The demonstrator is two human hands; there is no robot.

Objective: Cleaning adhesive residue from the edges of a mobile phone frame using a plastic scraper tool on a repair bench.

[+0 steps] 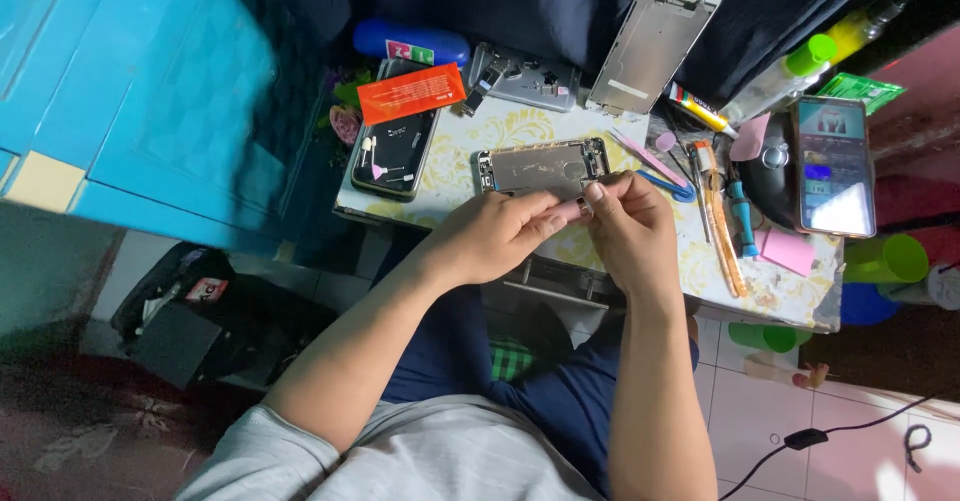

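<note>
An opened silver phone back housing (pixel 540 168) lies flat on a small table with a yellow floral cover (pixel 460 146). My left hand (pixel 490 236) and my right hand (pixel 630 226) meet just in front of the housing. Their fingertips pinch a small pinkish tool or part (pixel 570 209) between them; its exact kind is too small to tell. Pink tweezers (pixel 645 156) and blue-handled tools (pixel 742 216) lie to the right of my right hand.
A dark phone with small parts on it (pixel 392 151), an orange packet (pixel 411 92), a second housing (pixel 525 76) and a screen frame (pixel 652 43) lie at the back. A lit phone (pixel 832 166), green bottles and cups sit right. A blue cabinet (pixel 130 91) stands left.
</note>
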